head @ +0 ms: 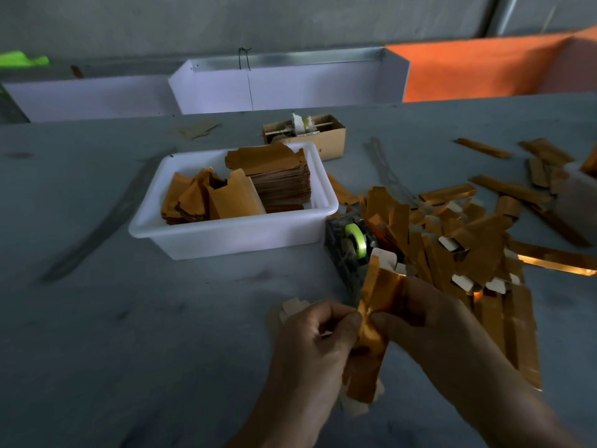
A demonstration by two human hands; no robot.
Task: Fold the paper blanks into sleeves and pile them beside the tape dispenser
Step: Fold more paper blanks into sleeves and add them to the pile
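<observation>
I have one gold blank (pixel 376 313) pinched between my two hands just in front of the dispenser (pixel 350 250): my left hand (pixel 318 337) has thumb and curled fingers closed on its left edge, and my right hand (pixel 429 321) has its grip clamped on the right side, thumb pressed onto the shiny face. The blank is a long foil-faced strip, creased lengthwise, with a pale uncoated tab at its top end touching the dispenser. The one dispenser is dark and blocky, holding a single green tape roll (pixel 356 237). Just right of the dispenser lies one loose pile of folded sleeves (pixel 465 240), too many and too overlapped to count, narrow gold bars with white end flaps, some spilling farther right across the worktop (pixel 97 318). Left of the dispenser, touching its corner, sits one white plastic tub (pixel 226 236) with two lots of flat blanks: a neat brown stack (pixel 279 182) at its right end and a slumped orange bundle (pixel 206 200) at its left. Beyond the tub stands one small open cardboard box (pixel 323 137). Under my left hand a few pale scraps (pixel 290 310) lie on the grey, scuffed worktop.
</observation>
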